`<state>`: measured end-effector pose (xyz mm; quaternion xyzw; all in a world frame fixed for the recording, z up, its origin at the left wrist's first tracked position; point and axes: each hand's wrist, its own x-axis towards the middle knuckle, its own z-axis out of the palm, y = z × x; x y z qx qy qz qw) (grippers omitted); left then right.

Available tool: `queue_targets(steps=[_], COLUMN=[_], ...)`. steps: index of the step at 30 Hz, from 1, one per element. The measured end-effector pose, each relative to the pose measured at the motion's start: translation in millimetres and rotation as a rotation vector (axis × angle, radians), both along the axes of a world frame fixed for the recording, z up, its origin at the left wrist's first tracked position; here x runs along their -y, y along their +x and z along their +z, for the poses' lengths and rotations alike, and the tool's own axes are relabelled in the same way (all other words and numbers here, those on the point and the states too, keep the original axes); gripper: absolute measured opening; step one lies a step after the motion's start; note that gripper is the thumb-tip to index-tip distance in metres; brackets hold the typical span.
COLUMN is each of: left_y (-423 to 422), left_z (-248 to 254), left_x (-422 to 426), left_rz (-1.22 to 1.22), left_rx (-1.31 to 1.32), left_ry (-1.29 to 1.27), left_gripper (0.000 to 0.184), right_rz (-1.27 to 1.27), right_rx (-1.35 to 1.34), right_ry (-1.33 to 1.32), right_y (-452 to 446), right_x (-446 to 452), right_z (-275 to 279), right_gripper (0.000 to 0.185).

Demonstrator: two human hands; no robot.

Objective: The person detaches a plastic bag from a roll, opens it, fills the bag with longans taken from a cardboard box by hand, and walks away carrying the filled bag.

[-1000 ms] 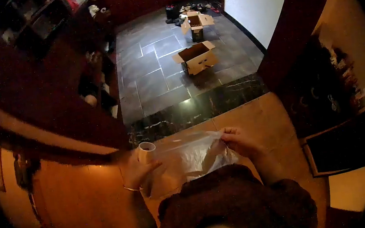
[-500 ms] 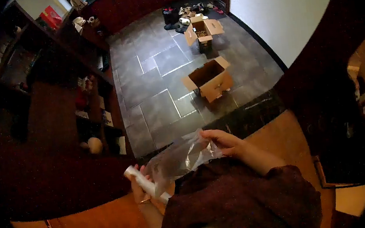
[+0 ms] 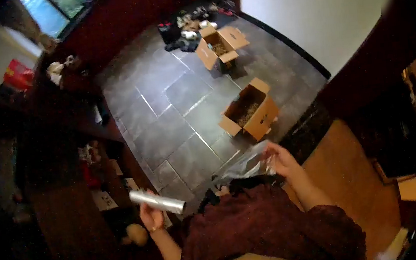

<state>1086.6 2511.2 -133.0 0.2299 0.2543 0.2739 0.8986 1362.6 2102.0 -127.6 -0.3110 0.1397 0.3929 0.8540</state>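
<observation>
My left hand point(image 3: 151, 217) is closed around a whitish roll of plastic bags point(image 3: 159, 202), which slants down to the right in front of my body. Out to the right, my right hand point(image 3: 280, 160) pinches one side of a clear plastic bag point(image 3: 244, 165). The thin bag hangs loosely toward the left, apart from the roll. Beyond my right hand, an open cardboard box point(image 3: 263, 118) stands on the floor with its flaps spread and small brown pieces inside.
A second open cardboard box point(image 3: 235, 38) with brown contents stands farther back, beside a cluster of shoes point(image 3: 189, 34). Grey tiles point(image 3: 169, 139) meet the wooden floor point(image 3: 329, 163) at a dark edge. Dark shelves point(image 3: 105, 155) line the left side; a white wall point(image 3: 302, 15) rises at right.
My hands have moved apart, the roll going left and the bag going right, so the bag no longer reaches the roll. My view has turned, bringing the window further into sight.
</observation>
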Motion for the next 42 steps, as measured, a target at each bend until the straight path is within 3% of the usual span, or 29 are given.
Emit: queue_targets(steps=[1, 2, 5, 6, 7, 9, 11, 14, 17, 19, 21, 23, 25, 27, 28, 29, 30, 31, 33, 34, 35, 36, 37, 39, 42], left_y=[44.0, 82.6, 196.4, 231.1, 264.5, 322.6, 362.8, 425.9, 482.9, 520.7, 558.5, 602.4, 646.6, 683.0, 707.6, 728.4, 740.2, 755.8, 794.9, 803.0, 816.5, 826.0, 833.3, 845.7, 851.8], left_z=[38.7, 55.3, 68.0, 56.9, 56.2, 17.5, -59.2, -78.0, -84.3, -90.3, -102.0, -118.1, -175.8, -266.6, -292.8, -343.0, -407.9, -451.9, -481.1, -535.1, -512.8, -525.8, -549.2, -588.3, -686.7], left_x=[-20.9, -40.7, -90.5, -99.6, -101.6, -113.2, -109.7, -125.4, -143.3, -152.2, -162.0, -166.5, -168.9, -183.7, -171.6, -166.6, -176.8, -183.0, -169.8, -169.4, -149.4, -141.8, -135.9, -119.5, -119.2], left_rz=[-0.052, -0.188, -0.599, -0.545, -0.533, -0.695, -0.805, -0.915, -0.99, -1.016, -1.121, -1.226, -1.347, -1.402, -1.391, -1.416, -1.422, -1.414, -1.459, -1.419, -1.41, -1.431, -1.444, -1.454, -1.358], left_rx=[0.026, 0.104, 0.364, 0.269, 0.177, 0.152, 0.073, -0.205, -0.461, -0.609, -0.608, -0.594, -0.643, -0.649, -0.787, -0.733, -0.709, -0.67, -0.645, -0.614, -0.593, -0.595, -0.603, -0.688, -0.561], left_ry=[-0.004, -0.05, -0.214, -0.13, -0.237, -0.141, -0.238, -0.254, -0.134, 0.059, 0.23, 0.354, 0.443, 0.65, 0.699, 0.898, 1.097, 1.305, 1.578, 1.684, 1.717, 1.739, 1.762, 1.929, 2.232], left_gripper=[0.049, 0.052, 0.064, 0.07, 0.07, 0.069, 0.055, 0.048, 0.046, 0.044, 0.042, 0.041, 0.043, 0.059, 0.075, 0.079, 0.083, 0.087, 0.094, 0.099, 0.102, 0.103, 0.104, 0.1, 0.092], right_rz=[0.018, -0.103, -0.468, -0.537, -0.609, -0.737, -0.771, -0.928, -0.785, -0.812, -0.755, -0.618, -0.443, -0.227, -0.159, -0.063, 0.058, -0.02, -0.198, -0.318, -0.437, -0.545, -0.702, -0.693, -0.521], right_rx=[-0.038, -0.042, -0.106, -0.066, -0.078, -0.096, -0.063, -0.189, -0.02, -0.084, -0.072, -0.123, -0.139, -0.1, -0.086, -0.076, -0.073, -0.041, 0.049, 0.113, 0.18, 0.254, 0.135, 0.045, 0.013], right_ry=[0.116, 0.057, -0.063, -0.091, -0.127, -0.196, -0.134, -0.155, -0.131, -0.276, -0.323, -0.549, -0.742, -0.897, -0.932, -0.96, -0.959, -0.884, -0.738, -0.634, -0.53, -0.422, -0.355, -0.227, -0.334], right_y=[14.0, 17.2, 20.5, 19.3, 20.5, 27.9, 43.2, 112.8, 157.0, 180.9, 202.6, 241.4, 266.9, 290.1, 306.4, 326.8, 346.8, 372.3, 426.9, 440.7, 448.9, 457.4, 465.9, 467.2, 460.7], right_x=[2.7, 1.3, 1.2, -2.2, -1.2, 3.9, -1.2, -47.6, -77.0, -102.8, -112.7, -126.3, -134.7, -137.5, -139.5, -145.0, -157.3, -170.1, -198.5, -211.5, -228.0, -244.7, -268.0, -293.2, -316.3], right_z=[4.0, 6.4, 0.7, -7.4, -16.3, -44.4, -103.5, -95.8, -111.5, -72.1, -57.9, -22.4, -18.1, -24.2, -25.3, -28.1, -46.6, -70.8, -123.8, -164.8, -202.2, -238.6, -275.7, -372.6, -479.1], right_gripper=[0.021, 0.02, 0.017, 0.014, 0.014, 0.013, 0.014, 0.015, 0.017, 0.018, 0.018, 0.019, 0.02, 0.021, 0.021, 0.022, 0.022, 0.021, 0.02, 0.019, 0.019, 0.019, 0.017, 0.02, 0.02])
